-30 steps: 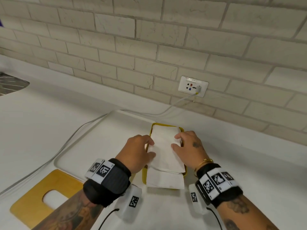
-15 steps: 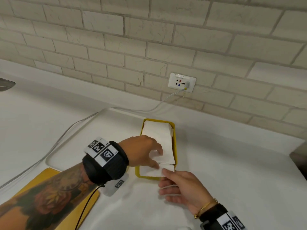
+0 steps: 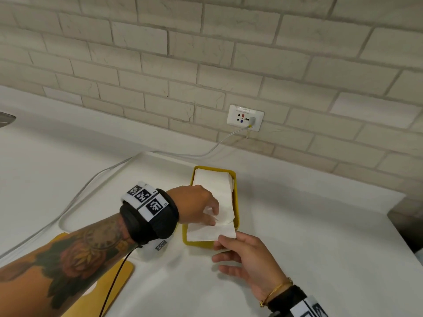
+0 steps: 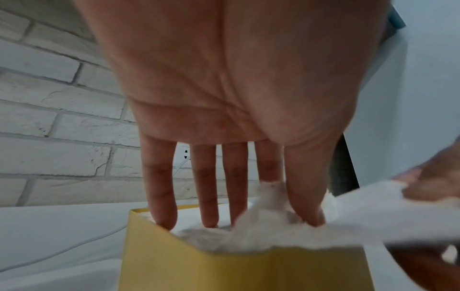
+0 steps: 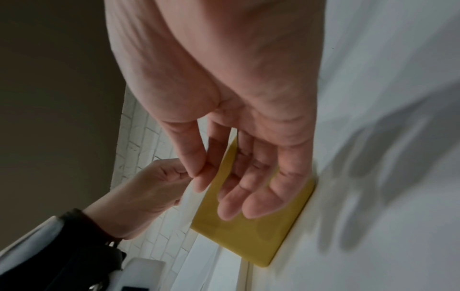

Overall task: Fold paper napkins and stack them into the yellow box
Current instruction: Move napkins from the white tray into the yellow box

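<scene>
The yellow box (image 3: 237, 209) stands on the white counter (image 3: 320, 225), below the wall socket (image 3: 245, 117) and just beside a shallow white tray (image 3: 91, 202). A stack of folded paper napkins (image 3: 215, 186) lies inside the box. One napkin (image 3: 210, 233) at the near end of the box overhangs the near wall and is not seated flat. The left hand (image 3: 194, 207) reaches in from the tray side; its fingers (image 4: 209, 196) are extended and press down on the stack, with a crumpled fold of paper caught between index finger and thumb. The right hand (image 3: 247, 255) is at the near right corner of the box and pinches the overhanging napkin by its corner between thumb and index finger (image 5: 199, 177); its remaining fingers are loosely extended. The napkins should handle as very light, soft and limp material with no stiffness of their own. They are likely to crease, bunch or tear under a hard pull. Take hold at a corner or along a folded edge with a light pinch, and keep the flat hand on the stack so the layers beneath do not shift. A yellow board (image 3: 119, 284) lies on the counter on the near side of the tray.
</scene>
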`<state>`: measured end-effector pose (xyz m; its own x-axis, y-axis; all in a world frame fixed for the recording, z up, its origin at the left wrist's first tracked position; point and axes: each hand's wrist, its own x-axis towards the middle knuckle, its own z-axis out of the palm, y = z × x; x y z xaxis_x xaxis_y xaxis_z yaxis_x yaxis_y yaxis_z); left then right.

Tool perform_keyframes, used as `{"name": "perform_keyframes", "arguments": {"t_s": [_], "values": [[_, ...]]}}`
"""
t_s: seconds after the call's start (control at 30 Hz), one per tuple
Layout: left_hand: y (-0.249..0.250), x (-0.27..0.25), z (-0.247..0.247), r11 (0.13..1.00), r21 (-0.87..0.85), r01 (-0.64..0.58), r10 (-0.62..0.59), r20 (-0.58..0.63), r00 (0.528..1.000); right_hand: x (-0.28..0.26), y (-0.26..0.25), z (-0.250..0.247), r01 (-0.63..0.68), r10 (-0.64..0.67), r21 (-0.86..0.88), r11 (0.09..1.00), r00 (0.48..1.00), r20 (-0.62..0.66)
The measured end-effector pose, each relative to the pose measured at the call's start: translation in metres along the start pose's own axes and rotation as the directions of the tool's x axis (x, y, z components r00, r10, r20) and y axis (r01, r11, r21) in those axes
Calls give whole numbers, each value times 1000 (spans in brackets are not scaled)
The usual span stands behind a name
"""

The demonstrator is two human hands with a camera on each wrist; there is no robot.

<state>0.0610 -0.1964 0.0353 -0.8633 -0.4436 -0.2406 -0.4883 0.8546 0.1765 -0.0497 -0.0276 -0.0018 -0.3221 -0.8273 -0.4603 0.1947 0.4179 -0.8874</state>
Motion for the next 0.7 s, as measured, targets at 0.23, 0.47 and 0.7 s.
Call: {"name": "perform_keyframes", "arguments": {"t_s": [0.23,0.47,0.7], "values": [[5,-2,-1,998,65,-20,17,39,999,-6,-1,0,24,-25,48,999,999,23],[13,2,-2,986,163,-24,12,72,997,-18,-5,-2,51,-56,117,992,998,40],[2,-3,-3,999,32,-44,43,33,999,-59,-56,-30,283,-347,377,882,931,112]]}}
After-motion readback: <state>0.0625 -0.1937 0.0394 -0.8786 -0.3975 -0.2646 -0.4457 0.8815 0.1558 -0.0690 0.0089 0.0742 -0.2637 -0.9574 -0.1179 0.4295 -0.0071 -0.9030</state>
